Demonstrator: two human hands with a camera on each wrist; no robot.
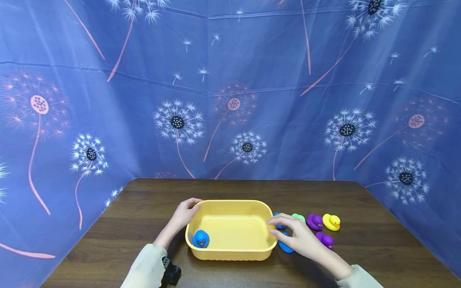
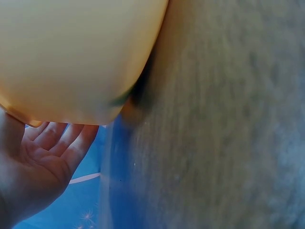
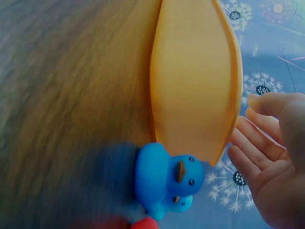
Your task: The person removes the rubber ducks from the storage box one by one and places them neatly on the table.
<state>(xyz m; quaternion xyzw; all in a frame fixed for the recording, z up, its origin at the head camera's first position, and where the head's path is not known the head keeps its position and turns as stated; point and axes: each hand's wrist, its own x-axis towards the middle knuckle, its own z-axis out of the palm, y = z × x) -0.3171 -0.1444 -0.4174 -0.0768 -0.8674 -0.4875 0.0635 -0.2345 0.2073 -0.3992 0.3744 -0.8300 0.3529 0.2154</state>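
Observation:
A yellow plastic basin (image 1: 230,255) stands on the table, with a blue rubber duck (image 1: 201,239) in its near left corner. My left hand (image 1: 185,213) grips the basin's left end, thumb at the rim; in the left wrist view its fingers (image 2: 71,143) lie partly hidden behind the wall. At the right end my right hand (image 1: 297,236) hovers with loosely bent fingers by the rim, holding nothing. Beneath it, two blue ducks (image 3: 152,176) sit just outside the basin, partly covered by the hand in the head view.
Right of the basin are a green duck (image 1: 298,217), two purple ducks (image 1: 314,222) and a yellow duck (image 1: 331,222). Something red (image 3: 145,223) shows at the bottom of the right wrist view. A blue dandelion-print cloth (image 1: 230,80) hangs behind the brown table (image 1: 144,192).

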